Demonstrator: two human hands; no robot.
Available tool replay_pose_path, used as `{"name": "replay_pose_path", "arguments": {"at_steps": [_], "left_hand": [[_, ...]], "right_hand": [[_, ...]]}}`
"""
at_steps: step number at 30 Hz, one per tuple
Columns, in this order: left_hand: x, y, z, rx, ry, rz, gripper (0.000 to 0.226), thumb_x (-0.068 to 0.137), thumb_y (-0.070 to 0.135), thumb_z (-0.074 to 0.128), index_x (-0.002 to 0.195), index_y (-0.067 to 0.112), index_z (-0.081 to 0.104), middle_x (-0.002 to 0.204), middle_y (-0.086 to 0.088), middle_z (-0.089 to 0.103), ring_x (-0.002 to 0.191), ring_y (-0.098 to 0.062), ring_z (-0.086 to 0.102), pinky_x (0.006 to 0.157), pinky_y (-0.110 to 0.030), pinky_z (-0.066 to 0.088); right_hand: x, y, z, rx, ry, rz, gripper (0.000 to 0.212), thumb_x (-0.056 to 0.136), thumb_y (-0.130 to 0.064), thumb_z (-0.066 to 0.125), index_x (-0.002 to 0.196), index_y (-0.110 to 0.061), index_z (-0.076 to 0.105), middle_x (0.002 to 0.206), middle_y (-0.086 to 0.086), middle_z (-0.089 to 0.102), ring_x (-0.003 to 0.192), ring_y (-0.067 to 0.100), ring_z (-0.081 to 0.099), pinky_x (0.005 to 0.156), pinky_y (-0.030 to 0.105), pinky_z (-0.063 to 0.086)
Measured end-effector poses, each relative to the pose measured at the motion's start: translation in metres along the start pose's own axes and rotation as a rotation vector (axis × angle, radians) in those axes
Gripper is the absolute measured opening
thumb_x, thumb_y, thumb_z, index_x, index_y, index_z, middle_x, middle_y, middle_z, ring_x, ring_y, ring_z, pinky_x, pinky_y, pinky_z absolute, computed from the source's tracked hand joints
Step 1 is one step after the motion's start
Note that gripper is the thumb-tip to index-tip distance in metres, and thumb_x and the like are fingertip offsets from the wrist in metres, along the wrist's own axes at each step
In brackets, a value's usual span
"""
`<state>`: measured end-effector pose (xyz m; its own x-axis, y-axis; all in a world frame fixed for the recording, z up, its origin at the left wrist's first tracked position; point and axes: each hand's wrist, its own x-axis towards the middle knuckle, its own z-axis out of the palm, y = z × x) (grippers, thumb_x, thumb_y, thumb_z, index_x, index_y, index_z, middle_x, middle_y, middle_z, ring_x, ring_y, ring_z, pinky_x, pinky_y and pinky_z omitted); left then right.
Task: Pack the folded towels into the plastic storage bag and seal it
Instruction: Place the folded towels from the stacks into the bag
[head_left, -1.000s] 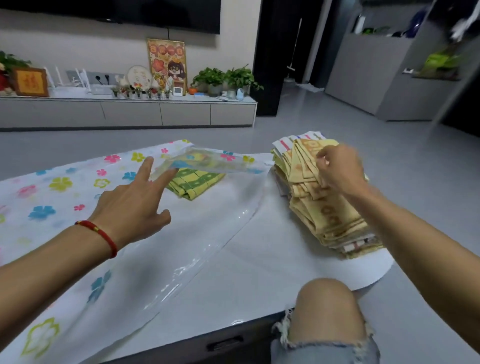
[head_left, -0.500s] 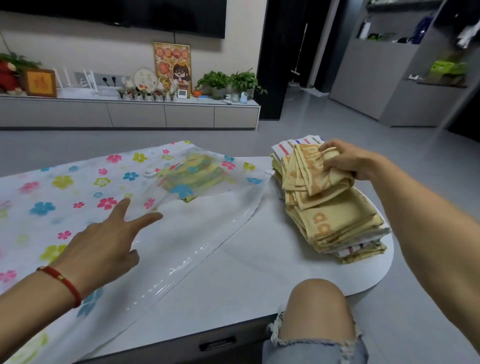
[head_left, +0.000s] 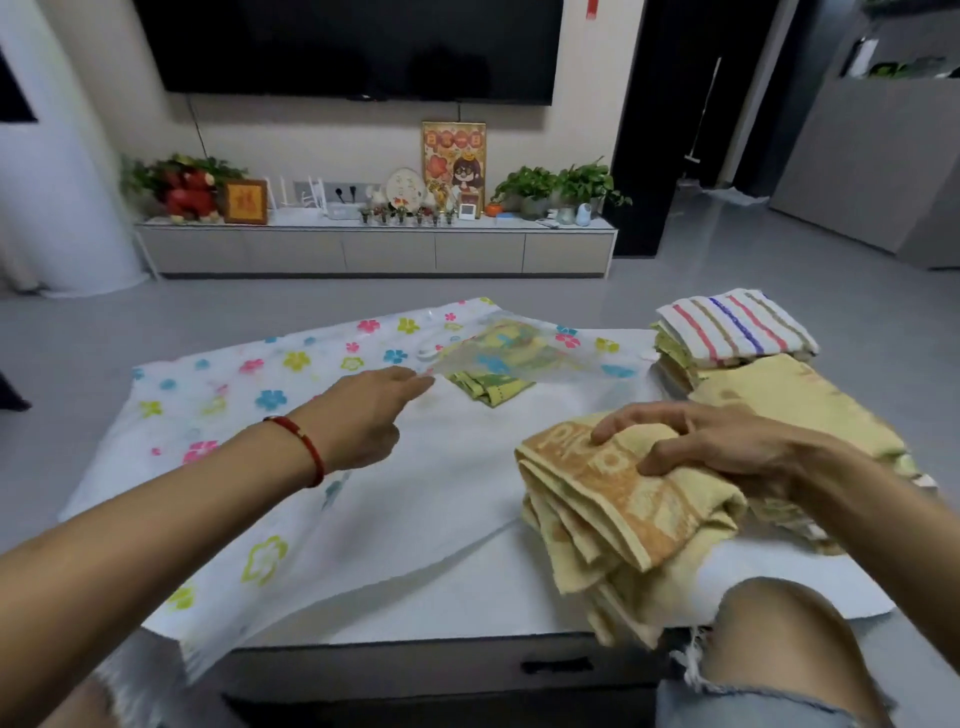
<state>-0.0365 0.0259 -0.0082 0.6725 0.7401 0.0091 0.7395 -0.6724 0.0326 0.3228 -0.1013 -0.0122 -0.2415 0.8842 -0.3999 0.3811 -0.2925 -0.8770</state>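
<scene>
- We hold a bundle of folded yellow terry towels with an orange woven band (head_left: 618, 514) in our right hand (head_left: 727, 447); the fingers lie spread over the top fold and the thumb presses into the near side.
- The bundle is soft and limp. Its lower layers sag below the right hand toward the knee, so we judge that a one-sided pinch will let the folds slide apart.
- Recommended hold: palm flat on top, thumb under the thick folded edge, and support from below before the load travels.
- The flower-printed clear plastic storage bag (head_left: 249, 400) lies flat on the white table (head_left: 519, 592), under and beyond our left hand (head_left: 363, 415).
- The left hand is open, fingers extended, fingertips at the raised upper sheet of the bag mouth. We cannot tell whether they pinch the film or only touch it.
- The film is thin, light and probably slippery. We judge it will collapse unless the upper sheet is lifted by its edge.
- One green-and-yellow checked folded towel (head_left: 488, 387) already lies inside the bag, just beyond the left fingertips.
- The remaining stack, topped by a white towel with red and blue stripes (head_left: 737, 327), sits beyond the right hand.
- The bag is unsealed, and most towels are unpacked.
</scene>
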Motion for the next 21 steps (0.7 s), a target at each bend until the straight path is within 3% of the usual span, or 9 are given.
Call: {"name": "replay_pose_path", "arguments": {"at_steps": [3,6,8,10,13,15,17,18,21], "left_hand": [[-0.002,-0.015,-0.012,0.013,-0.078,0.029,0.098,0.082,0.021,0.068,0.156,0.023,0.003,0.165,0.004,0.001,0.14,-0.022,0.034,0.112,-0.03,0.033],[-0.004,-0.024,-0.022,-0.025,-0.11,0.058,0.125,0.071,0.032,0.08,0.154,0.027,-0.014,0.16,0.012,-0.025,0.139,-0.019,0.036,0.106,-0.034,0.041],[-0.003,-0.027,-0.027,-0.068,-0.073,0.085,0.133,0.066,0.034,0.083,0.151,0.03,-0.019,0.158,0.014,-0.03,0.142,-0.019,0.032,0.105,-0.035,0.042],[-0.002,-0.029,-0.032,-0.091,-0.017,0.11,0.138,0.063,0.037,0.086,0.149,0.034,-0.022,0.158,0.014,-0.029,0.145,-0.017,0.027,0.108,-0.034,0.04],[0.0,-0.031,-0.036,-0.102,0.031,0.131,0.137,0.062,0.041,0.087,0.153,0.028,-0.015,0.158,0.016,-0.029,0.147,-0.011,0.018,0.112,-0.028,0.035],[0.001,-0.03,-0.037,-0.112,0.053,0.14,0.134,0.062,0.049,0.083,0.155,0.024,-0.011,0.158,0.016,-0.028,0.148,-0.007,0.013,0.112,-0.021,0.03],[0.0,-0.028,-0.038,-0.115,0.056,0.154,0.133,0.062,0.057,0.078,0.155,0.025,-0.011,0.158,0.019,-0.028,0.147,-0.006,0.013,0.111,-0.019,0.029],[-0.001,-0.027,-0.037,-0.105,0.052,0.158,0.132,0.063,0.057,0.079,0.154,0.026,-0.012,0.157,0.021,-0.029,0.147,-0.006,0.016,0.111,-0.021,0.032],[-0.004,-0.025,-0.034,-0.076,0.052,0.162,0.132,0.067,0.05,0.083,0.154,0.029,-0.014,0.155,0.026,-0.031,0.143,-0.01,0.027,0.107,-0.029,0.041]], "right_hand": [[0.048,0.0,0.035,0.218,-0.02,-0.053,0.048,0.081,-0.004,0.07,0.126,-0.023,0.072,0.134,0.009,0.07,0.111,0.034,0.069,0.098,0.048,0.054],[0.109,-0.013,0.067,0.404,0.077,-0.14,0.047,0.084,0.005,0.063,0.12,-0.023,0.074,0.115,0.01,0.075,0.091,0.024,0.073,0.076,0.034,0.062],[0.156,-0.029,0.089,0.59,0.173,-0.223,0.045,0.087,0.011,0.059,0.117,-0.019,0.074,0.11,0.011,0.074,0.085,0.023,0.073,0.069,0.032,0.061],[0.201,-0.048,0.112,0.828,0.279,-0.343,0.043,0.09,0.014,0.056,0.117,-0.018,0.069,0.115,0.012,0.072,0.093,0.026,0.072,0.076,0.036,0.062],[0.254,-0.06,0.141,1.048,0.388,-0.377,0.037,0.097,0.002,0.059,0.125,-0.022,0.063,0.123,0.008,0.072,0.1,0.026,0.07,0.08,0.037,0.059],[0.273,-0.051,0.163,0.852,0.472,-0.182,0.037,0.097,-0.011,0.065,0.131,-0.026,0.062,0.126,0.011,0.071,0.095,0.025,0.072,0.073,0.032,0.063],[0.286,-0.034,0.184,0.593,0.519,-0.042,0.041,0.096,-0.012,0.06,0.135,-0.025,0.061,0.133,0.011,0.065,0.089,0.022,0.071,0.063,0.02,0.06],[0.292,-0.026,0.192,0.486,0.568,-0.041,0.043,0.095,-0.011,0.057,0.136,-0.024,0.061,0.134,0.009,0.064,0.093,0.021,0.069,0.067,0.016,0.057],[0.303,-0.022,0.204,0.311,0.664,-0.112,0.046,0.093,-0.008,0.054,0.135,-0.023,0.063,0.136,0.007,0.066,0.122,0.028,0.061,0.092,0.024,0.047]]}}
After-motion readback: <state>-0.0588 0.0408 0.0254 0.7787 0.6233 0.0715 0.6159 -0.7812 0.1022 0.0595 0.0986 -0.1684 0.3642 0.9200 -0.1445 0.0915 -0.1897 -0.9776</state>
